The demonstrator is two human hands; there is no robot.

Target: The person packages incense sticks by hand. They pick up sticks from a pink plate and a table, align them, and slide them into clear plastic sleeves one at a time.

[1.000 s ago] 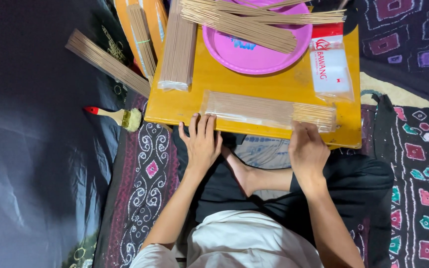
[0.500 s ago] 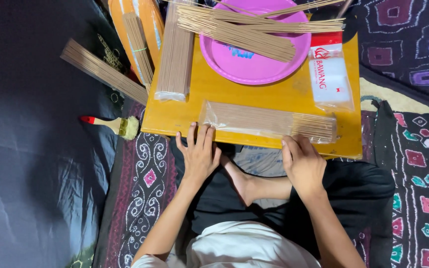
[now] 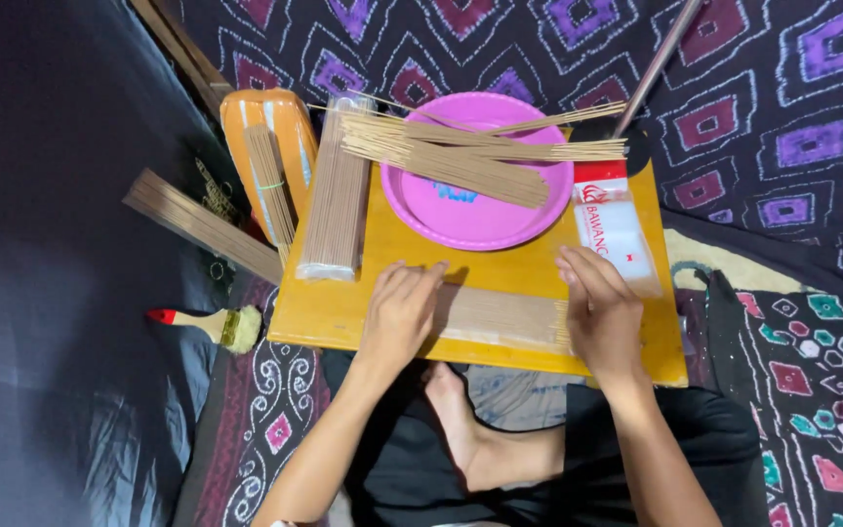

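Both grips flat, fingers apart: left hand (image 3: 400, 317) and right hand (image 3: 602, 317) pin stick bundle (image 3: 504, 317) against yellow board (image 3: 334, 314), steadying it.

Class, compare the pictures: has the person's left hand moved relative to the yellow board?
Yes. The left hand has slid forward from the near edge of the yellow board, onto the flat stick bundle, toward the pink plate.

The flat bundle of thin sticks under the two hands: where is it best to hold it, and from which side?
Probably at both ends, from above. The flat bundle of sticks lies lengthwise along the near edge of the yellow board, so the left hand and right hand, each pressing one end, could pinch it there and keep the loose sticks from sagging or spreading.
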